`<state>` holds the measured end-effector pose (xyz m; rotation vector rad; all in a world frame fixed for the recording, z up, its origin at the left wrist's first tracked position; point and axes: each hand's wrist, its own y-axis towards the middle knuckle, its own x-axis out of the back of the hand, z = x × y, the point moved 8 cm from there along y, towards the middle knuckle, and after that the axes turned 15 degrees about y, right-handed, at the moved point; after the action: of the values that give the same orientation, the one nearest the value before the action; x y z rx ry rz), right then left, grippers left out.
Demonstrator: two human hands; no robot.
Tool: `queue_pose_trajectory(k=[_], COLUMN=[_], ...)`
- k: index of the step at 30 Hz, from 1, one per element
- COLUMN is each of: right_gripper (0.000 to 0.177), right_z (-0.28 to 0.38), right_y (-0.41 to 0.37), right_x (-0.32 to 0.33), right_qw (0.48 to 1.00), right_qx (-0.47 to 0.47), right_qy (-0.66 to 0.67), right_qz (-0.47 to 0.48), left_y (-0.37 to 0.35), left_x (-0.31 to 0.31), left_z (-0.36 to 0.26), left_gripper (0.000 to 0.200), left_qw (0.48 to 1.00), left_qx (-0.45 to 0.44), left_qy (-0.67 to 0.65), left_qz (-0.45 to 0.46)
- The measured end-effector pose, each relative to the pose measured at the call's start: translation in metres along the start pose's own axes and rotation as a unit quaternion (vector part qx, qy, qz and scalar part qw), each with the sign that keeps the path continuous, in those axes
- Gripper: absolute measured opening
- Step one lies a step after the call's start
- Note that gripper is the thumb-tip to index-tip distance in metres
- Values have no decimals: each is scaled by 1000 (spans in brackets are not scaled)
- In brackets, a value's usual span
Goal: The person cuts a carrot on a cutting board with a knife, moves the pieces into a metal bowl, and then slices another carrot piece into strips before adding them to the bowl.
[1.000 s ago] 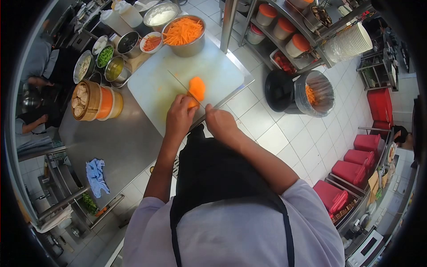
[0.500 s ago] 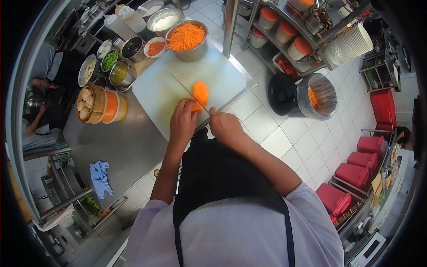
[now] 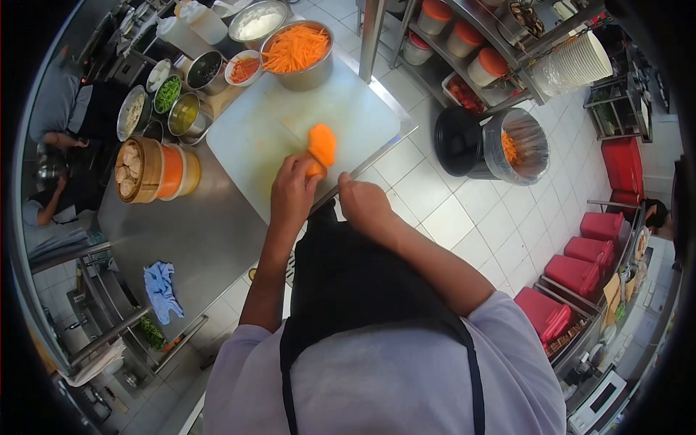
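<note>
Orange carrot slices lie overlapping near the front part of a white cutting board. My left hand has its fingers pressed on the carrot piece at the near end. Close by on the right, my right hand is closed in a fist around a knife handle, at the board's front edge. The blade is thin and hard to make out against the board and carrot. A steel bowl of carrot shreds stands at the board's far edge.
Bowls of chopped greens, yellow liquid and white powder line the left side. A bamboo steamer and blue cloth sit on the steel counter. A lined bin stands on the floor right. Another person works far left.
The knife blade, plainly seen across the carrot before, is now hard to make out. The far slices sit slightly apart from the piece under my left hand. The view has shifted slightly.
</note>
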<state>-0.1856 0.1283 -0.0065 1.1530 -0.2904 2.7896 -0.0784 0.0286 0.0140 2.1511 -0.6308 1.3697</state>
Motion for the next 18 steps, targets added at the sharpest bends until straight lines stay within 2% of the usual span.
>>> queue_pose_trajectory(k=[5, 18], right_gripper=[11, 10], right_z=[-18, 16], right_y=[14, -8], right_x=[-14, 22], right_qw=[1000, 1000], right_qx=[4, 15], right_qy=[4, 15], right_qz=[6, -4], left_y=[-2, -3], left_x=[0, 1], left_z=[3, 1], left_gripper=[32, 32], left_qw=[999, 999], left_qx=[33, 44], left_qy=[-38, -26], left_qz=[7, -1])
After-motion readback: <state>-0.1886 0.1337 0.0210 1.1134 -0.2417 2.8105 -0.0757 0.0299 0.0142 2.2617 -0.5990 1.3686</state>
